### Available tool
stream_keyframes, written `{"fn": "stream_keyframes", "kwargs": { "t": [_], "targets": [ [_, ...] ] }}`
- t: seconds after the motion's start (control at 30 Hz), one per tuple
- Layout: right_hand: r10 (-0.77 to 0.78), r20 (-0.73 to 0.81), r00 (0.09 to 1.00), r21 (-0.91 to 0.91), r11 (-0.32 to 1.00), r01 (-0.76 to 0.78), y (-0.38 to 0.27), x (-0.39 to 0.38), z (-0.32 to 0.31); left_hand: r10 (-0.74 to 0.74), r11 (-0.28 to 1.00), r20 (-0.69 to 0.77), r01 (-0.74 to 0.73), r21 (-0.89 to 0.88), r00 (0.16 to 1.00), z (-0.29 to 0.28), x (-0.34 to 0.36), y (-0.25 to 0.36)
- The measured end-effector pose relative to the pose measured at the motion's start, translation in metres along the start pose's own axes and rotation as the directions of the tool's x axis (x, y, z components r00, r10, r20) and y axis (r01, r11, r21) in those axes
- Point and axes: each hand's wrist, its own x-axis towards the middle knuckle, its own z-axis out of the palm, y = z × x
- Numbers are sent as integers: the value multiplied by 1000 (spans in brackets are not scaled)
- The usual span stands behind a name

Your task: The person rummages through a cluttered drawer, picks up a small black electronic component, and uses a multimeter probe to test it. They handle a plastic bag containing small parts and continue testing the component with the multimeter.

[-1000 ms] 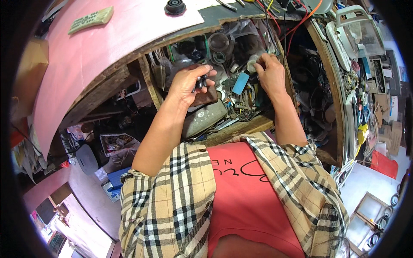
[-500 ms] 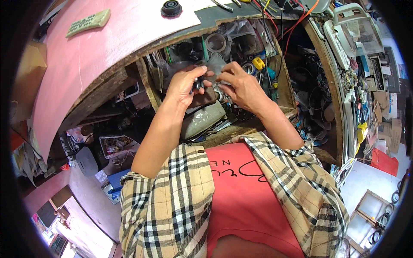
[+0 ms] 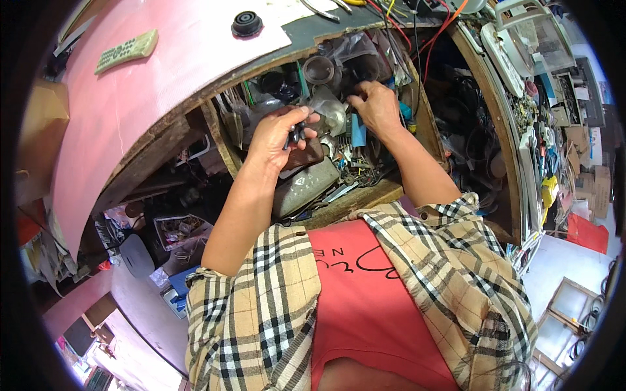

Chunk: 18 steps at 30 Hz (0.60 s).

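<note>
My left hand (image 3: 280,137) is closed around some small black objects, above a brown item (image 3: 306,155) in a cluttered wooden drawer. My right hand (image 3: 373,104) reaches deeper into the drawer, fingers bent down beside a dark round container (image 3: 362,68); what they grip is hidden. Between my hands lies a crumpled clear plastic bag (image 3: 327,112). A blue rectangular piece (image 3: 358,132) lies under my right hand, among wires and small metal parts. A scuffed grey case (image 3: 306,186) sits at the drawer's near edge, and a round clear container (image 3: 319,70) stands at the back.
Pink board (image 3: 130,98) covers the bench top, carrying a remote (image 3: 126,52) and a black round part (image 3: 246,23). Red, yellow and black wires hang over the drawer. A wooden divider (image 3: 222,137) bounds it on the left; piled electronics (image 3: 561,98) line the right.
My right hand first moved left toward my left hand, then up and right toward the back of the drawer, uncovering the plastic bag. My left hand keeps the black objects, shifted slightly.
</note>
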Motion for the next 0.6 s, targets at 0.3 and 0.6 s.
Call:
{"fn": "stream_keyframes", "kwargs": {
  "t": [0.3, 0.6],
  "targets": [
    [-376, -30, 926, -70, 925, 373, -33, -22, -34, -4, 1000, -8, 4, 2, 1000, -3, 4, -4],
    [-325, -75, 943, -31, 946, 324, -31, -21, -38, -7, 1000, -5, 7, 14, 1000, -2, 3, -2]
  ]
}}
